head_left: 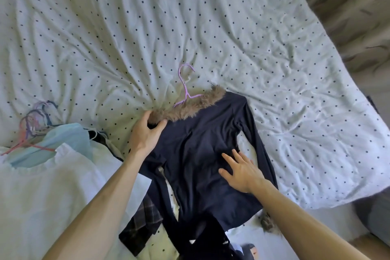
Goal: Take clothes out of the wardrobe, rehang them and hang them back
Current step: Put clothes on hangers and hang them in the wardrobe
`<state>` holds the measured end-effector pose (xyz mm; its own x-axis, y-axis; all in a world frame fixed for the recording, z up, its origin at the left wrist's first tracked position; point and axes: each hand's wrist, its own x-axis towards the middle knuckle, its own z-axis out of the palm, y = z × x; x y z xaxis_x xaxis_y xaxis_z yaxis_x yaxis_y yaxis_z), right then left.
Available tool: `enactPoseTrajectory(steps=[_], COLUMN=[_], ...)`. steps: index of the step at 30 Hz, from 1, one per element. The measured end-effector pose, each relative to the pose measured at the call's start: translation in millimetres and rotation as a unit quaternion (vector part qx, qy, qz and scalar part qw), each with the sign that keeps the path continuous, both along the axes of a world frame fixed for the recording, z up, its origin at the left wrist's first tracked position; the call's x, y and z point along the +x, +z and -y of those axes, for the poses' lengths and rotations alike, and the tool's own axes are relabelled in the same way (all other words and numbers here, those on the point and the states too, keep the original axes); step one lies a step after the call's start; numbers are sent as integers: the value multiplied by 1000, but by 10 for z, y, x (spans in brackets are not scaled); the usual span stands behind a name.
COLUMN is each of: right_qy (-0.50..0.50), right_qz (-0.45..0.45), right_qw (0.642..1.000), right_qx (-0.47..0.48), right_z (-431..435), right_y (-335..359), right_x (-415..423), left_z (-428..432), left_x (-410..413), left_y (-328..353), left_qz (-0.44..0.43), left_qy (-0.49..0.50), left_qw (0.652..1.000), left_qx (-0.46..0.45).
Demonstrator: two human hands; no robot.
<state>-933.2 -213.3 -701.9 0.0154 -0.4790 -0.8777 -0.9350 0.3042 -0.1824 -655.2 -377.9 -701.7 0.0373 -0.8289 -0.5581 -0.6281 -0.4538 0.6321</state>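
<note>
Bedsheet (211,17), white with dark dots, carries a navy long-sleeved top (202,154) laid flat on a lilac wire hanger (185,88). Left hand (145,133) grips its brown fur collar (190,107); right hand (242,173) rests flat on the body, fingers spread.

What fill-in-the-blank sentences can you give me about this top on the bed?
1. The left hand grips the top at its brown ____ collar.
2. The right hand lies flat on the top, holding ____.
3. A purple ____ sticks out of the top's neck.
4. The sheet is printed with dark ____.
Missing words: fur; nothing; hanger; dots.
</note>
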Motion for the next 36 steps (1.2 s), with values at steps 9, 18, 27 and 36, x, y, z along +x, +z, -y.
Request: enactPoseTrajectory(steps=[9,18,27,36], right_qy=[-245,-368,-459,-548], right_qz=[40,3,-120,-258], right_qw=[949,829,715,608], right_qx=[-197,-420,-514,-513], right_z=[-519,-2037,-4067,-6230], right_y=[1360,2846,3528,3644], right_x=[-566,-1468,-2378,-2438], left_z=[-745,-1665,-2789,-4364], left_x=[-442,-1521,-3136,-4534], left_y=[1188,2496,3506,3968], left_qz=[-84,-131,-232,-303], left_qy=[-97,-255,-456,-621], left_qw=[988,938,835,711], left_qx=[-83,-194,-202,-131])
